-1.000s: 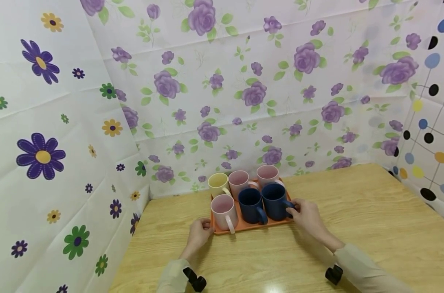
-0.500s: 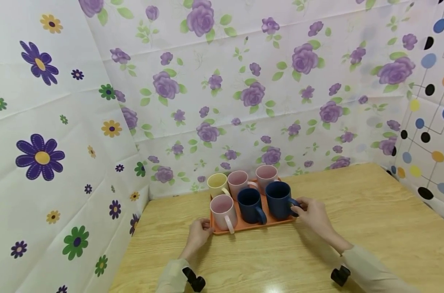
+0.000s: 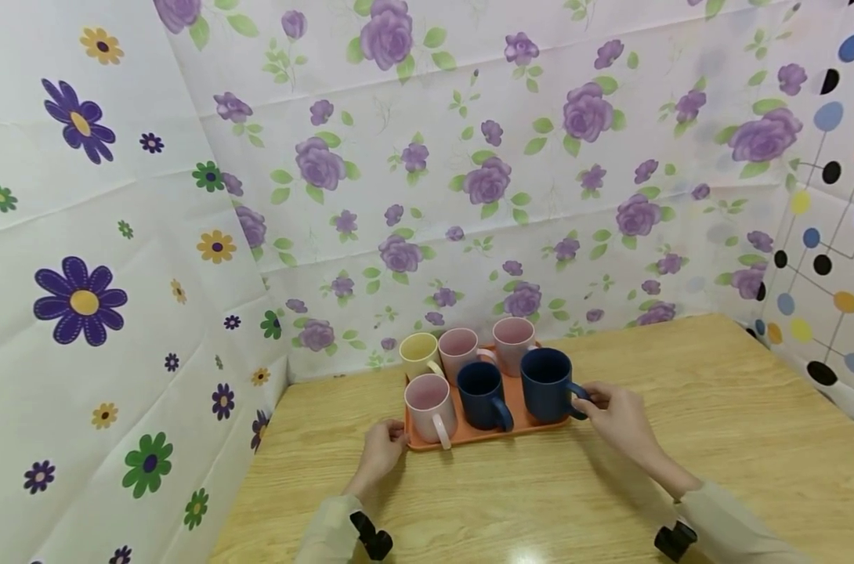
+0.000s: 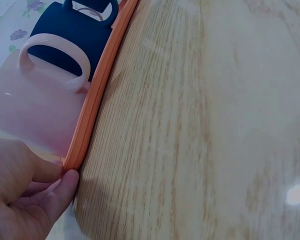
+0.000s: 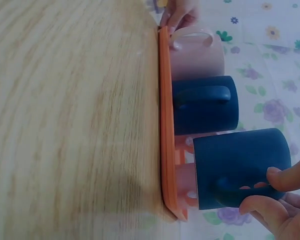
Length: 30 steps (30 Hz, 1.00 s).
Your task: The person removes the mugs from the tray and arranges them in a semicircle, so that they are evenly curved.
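An orange tray (image 3: 469, 437) holds several mugs near the wall. My left hand (image 3: 381, 453) pinches the tray's near left corner between thumb and fingers, as the left wrist view shows. My right hand (image 3: 619, 415) pinches the handle of a dark blue mug (image 3: 544, 385); in the right wrist view this mug (image 5: 240, 160) is raised above the tray, upright. Another dark blue mug (image 3: 479, 398) stands at the front middle, and a pink mug (image 3: 428, 413) at the front left. Behind them are a yellow mug (image 3: 418, 357), a pink mug (image 3: 458, 356) and another pink mug (image 3: 513, 346).
The wooden table (image 3: 681, 439) extends to both sides of the tray and in front of it. A flowered cloth wall (image 3: 441, 196) rises right behind the back mugs. More patterned sheets hang at the left (image 3: 152, 313) and right.
My right hand has moved to the right with the dark blue mug, lifting it off the tray and away from the other blue mug. My left hand stays on the tray corner.
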{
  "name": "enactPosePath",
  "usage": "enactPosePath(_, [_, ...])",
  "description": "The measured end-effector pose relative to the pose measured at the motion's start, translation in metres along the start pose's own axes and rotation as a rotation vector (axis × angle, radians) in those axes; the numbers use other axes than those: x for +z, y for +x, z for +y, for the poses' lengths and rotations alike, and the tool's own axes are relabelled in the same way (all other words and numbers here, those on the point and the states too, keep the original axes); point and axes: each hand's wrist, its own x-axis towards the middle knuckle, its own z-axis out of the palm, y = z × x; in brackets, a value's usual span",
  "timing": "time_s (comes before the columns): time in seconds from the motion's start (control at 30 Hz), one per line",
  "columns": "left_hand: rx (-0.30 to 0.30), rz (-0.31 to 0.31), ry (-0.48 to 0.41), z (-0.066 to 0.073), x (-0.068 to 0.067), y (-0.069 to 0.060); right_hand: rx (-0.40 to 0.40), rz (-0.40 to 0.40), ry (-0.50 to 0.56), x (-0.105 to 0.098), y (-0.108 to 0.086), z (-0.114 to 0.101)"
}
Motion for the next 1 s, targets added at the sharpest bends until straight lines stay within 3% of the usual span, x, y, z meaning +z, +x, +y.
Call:
enactPosePath(0.43, [0.018,0.016,-0.003,0.000,0.002,0.000,-0.022,0.014,-0.007,-0.010,-0.009,-0.002])
enactPosePath(1.0, [0.010,0.011,-0.013,0.004,0.002,0.000,-0.071,-0.061,0.048,-0.016,-0.021,-0.006])
